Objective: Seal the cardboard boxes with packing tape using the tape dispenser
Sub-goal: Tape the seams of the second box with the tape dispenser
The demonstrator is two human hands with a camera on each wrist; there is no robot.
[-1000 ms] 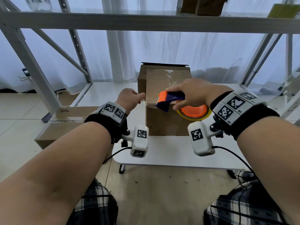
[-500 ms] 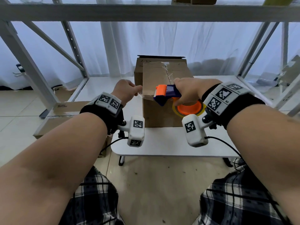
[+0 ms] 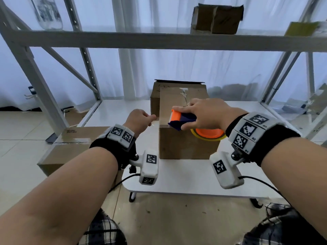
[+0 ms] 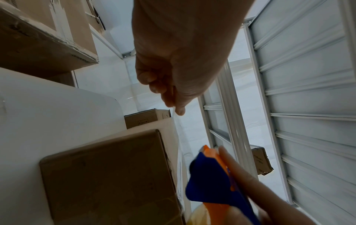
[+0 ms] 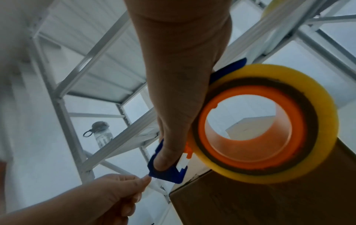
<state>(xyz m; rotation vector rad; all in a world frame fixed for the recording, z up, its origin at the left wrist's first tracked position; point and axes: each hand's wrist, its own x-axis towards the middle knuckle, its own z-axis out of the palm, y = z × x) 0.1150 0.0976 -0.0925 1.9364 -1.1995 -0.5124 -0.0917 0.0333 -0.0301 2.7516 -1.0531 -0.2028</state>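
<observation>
Left hand (image 3: 139,119) pinching tape end (image 4: 176,120) | right hand (image 3: 203,112) grasping dispenser (image 3: 180,120) atop box (image 3: 185,144)

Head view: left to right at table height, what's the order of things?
Taped cardboard box on the floor → left hand pinching the tape end → tape dispenser over the cardboard box on the table → right hand → tape roll.
</observation>
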